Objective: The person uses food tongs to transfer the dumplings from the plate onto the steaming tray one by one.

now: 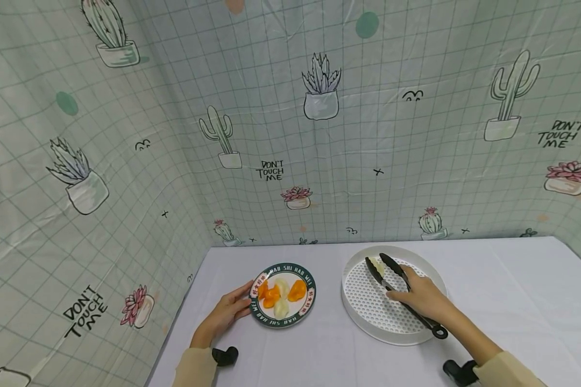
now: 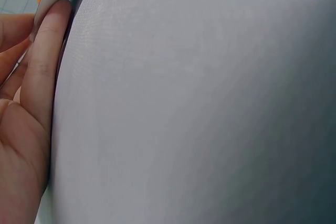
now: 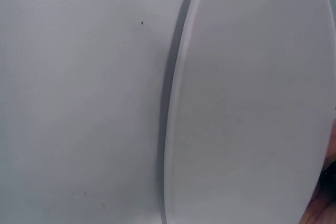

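On the left of the table is a round plate (image 1: pixel 311 277) with a dark green lettered rim, bearing orange pieces (image 1: pixel 297 290) and pale yellow pieces (image 1: pixel 281 308). My left hand (image 1: pixel 228 312) grips its left edge, one finger (image 2: pixel 42 66) tucked beneath the rim in the left wrist view. Black tongs (image 1: pixel 418 317) are held in my right hand (image 1: pixel 426 295) over a round white tray (image 1: pixel 351 314) with a perforated base. The tong tips stand apart on either side of a pale piece (image 1: pixel 377 266) near the tray's far left. Whether they touch it I cannot tell.
A white cloth (image 1: pixel 329 355) covers the table, which meets a patterned curtain (image 1: pixel 348 204) at the back and left. The tray's tall side wall (image 3: pixel 252 98) fills much of the right wrist view. Black wrist mounts (image 1: pixel 226 356) sit near both sleeves.
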`<action>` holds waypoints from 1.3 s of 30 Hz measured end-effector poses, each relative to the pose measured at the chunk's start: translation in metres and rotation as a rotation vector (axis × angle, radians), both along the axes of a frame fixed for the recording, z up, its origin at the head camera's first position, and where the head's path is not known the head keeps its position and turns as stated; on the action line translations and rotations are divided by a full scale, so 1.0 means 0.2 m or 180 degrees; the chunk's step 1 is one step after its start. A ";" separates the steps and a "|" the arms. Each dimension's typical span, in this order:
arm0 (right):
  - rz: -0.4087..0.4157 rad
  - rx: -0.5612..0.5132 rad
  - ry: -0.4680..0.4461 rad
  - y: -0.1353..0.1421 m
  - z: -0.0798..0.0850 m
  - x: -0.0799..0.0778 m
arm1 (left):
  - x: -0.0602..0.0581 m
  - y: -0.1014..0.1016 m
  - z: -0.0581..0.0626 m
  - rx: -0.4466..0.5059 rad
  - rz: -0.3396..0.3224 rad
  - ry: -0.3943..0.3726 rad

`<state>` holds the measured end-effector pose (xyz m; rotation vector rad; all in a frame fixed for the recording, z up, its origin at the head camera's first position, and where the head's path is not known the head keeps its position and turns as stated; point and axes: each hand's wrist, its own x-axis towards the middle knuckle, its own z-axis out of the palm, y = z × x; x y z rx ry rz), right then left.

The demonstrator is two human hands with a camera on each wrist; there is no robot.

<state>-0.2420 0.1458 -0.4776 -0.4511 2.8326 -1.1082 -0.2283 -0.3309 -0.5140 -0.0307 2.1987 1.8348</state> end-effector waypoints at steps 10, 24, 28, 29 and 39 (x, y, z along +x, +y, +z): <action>0.0056 -0.0140 0.0128 0.02 0.05 0.03 | 0.00 0.00 -0.01 0.0003 -0.0005 0.0006; 0.0278 -0.0500 0.0147 -0.18 0.16 0.09 | -0.01 0.00 -0.01 0.0023 0.0015 0.0007; 0.0384 -0.0574 0.0098 -0.26 0.17 0.10 | -0.02 0.00 -0.02 0.0051 -0.0020 0.0021; 0.0401 -0.0566 0.0095 -0.28 0.17 0.10 | -0.02 0.00 -0.02 0.0050 -0.0023 0.0022; 0.0529 -0.0598 -0.0077 -0.50 0.14 0.13 | -0.02 -0.01 -0.02 0.0058 -0.0046 0.0047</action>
